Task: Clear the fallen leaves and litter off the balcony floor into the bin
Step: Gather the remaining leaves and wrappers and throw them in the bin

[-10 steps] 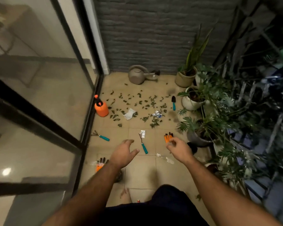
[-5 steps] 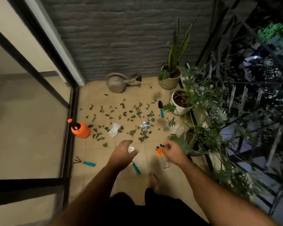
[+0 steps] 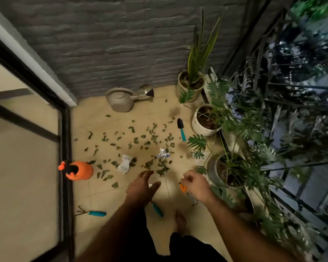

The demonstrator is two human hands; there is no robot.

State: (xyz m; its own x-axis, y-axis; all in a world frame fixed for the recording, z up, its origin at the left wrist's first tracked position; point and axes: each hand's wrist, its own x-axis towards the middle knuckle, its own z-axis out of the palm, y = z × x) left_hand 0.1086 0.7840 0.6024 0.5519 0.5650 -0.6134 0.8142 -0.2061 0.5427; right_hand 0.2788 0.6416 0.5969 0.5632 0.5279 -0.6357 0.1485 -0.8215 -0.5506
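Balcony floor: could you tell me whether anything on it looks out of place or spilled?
Yes. Green leaves are scattered over the tiles, with a crumpled white paper and a foil wrapper among them. An orange spray bottle lies tipped by the door, and a trowel lies loose by the pots.

There is one view only, from a camera worn on the person's head, wide-angled and bending lines at the edges. It looks forward and steeply down from standing height along the tiled balcony floor (image 3: 106, 190) toward the grey brick wall (image 3: 112, 44) at the far end. The glass sliding door (image 3: 23, 167) fills the left edge, the railing (image 3: 284, 114) the right. Both forearms reach in from the bottom edge, nearest the lens.
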